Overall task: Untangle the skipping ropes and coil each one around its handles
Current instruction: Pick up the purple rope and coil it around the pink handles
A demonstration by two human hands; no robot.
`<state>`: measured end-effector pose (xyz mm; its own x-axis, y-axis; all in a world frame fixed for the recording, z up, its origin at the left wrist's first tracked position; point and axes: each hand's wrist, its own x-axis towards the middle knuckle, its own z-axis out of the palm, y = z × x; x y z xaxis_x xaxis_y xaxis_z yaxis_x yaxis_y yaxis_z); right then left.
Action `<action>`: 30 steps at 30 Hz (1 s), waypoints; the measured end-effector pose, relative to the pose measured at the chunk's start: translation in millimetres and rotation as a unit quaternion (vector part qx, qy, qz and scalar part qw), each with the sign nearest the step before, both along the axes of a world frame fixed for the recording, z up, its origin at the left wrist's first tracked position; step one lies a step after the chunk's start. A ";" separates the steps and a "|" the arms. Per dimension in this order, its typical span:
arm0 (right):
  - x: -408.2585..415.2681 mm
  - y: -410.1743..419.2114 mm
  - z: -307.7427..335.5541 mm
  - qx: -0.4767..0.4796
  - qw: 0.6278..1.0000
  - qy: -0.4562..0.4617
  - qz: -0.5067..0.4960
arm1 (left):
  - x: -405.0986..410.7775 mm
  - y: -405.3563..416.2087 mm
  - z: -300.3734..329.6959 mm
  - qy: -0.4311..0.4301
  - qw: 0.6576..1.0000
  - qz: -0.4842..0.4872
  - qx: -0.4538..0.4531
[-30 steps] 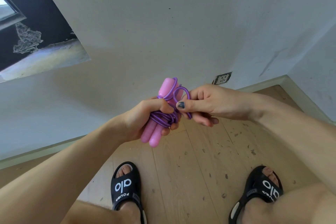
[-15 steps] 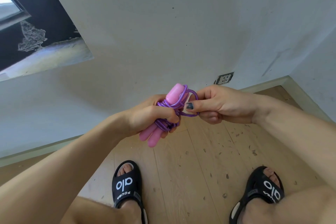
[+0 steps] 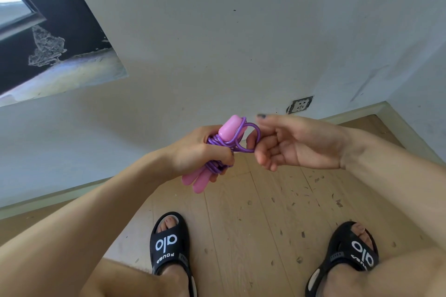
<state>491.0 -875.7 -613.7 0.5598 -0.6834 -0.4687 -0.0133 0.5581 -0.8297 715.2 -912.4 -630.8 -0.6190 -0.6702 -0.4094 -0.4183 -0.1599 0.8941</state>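
Observation:
A purple skipping rope (image 3: 231,144) is wound in coils around its two pink handles (image 3: 229,129), whose lower ends (image 3: 198,181) stick out below my fist. My left hand (image 3: 195,149) is shut around the bundle, held in the air above the floor. A loose purple loop (image 3: 255,135) stands out to the right of the upper handle end. My right hand (image 3: 294,142) is beside that loop with its fingers spread and the palm turned up; a fingertip touches or nearly touches the loop. No other rope is in view.
A grey wall (image 3: 217,43) rises straight ahead, with a socket (image 3: 300,105) low on it and a second wall closing a corner at right. Wooden floor (image 3: 253,224) lies below, with my feet in black sandals (image 3: 169,241) (image 3: 347,255). A dark window opening (image 3: 48,31) is at upper left.
My right hand has let go of the purple loop that it pinched and has opened, palm up. The left hand keeps the bundle, now tilted a little more.

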 end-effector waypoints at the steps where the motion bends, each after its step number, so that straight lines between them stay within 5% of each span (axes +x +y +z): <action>1: 0.2 0.5 -0.2 0.029 0.999 -0.026 -0.007 | 1.2 -0.5 -0.2 0.001 1.000 0.003 -0.001; 17: 25.2 15.8 -18.4 0.155 0.959 -0.138 -0.195 | 3.3 -4.3 -1.7 -0.014 0.999 0.022 -0.040; 30: 41.4 15.9 -24.1 0.143 0.919 -0.208 -0.304 | -5.8 -0.8 -4.1 -0.061 0.996 0.042 -0.059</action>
<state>532.4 -859.8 -637.8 0.2863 -0.8108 -0.5106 0.6578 0.5538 -0.5105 709.5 -913.2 -634.9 -0.5100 -0.7652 -0.3928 -0.5143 -0.0948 0.8524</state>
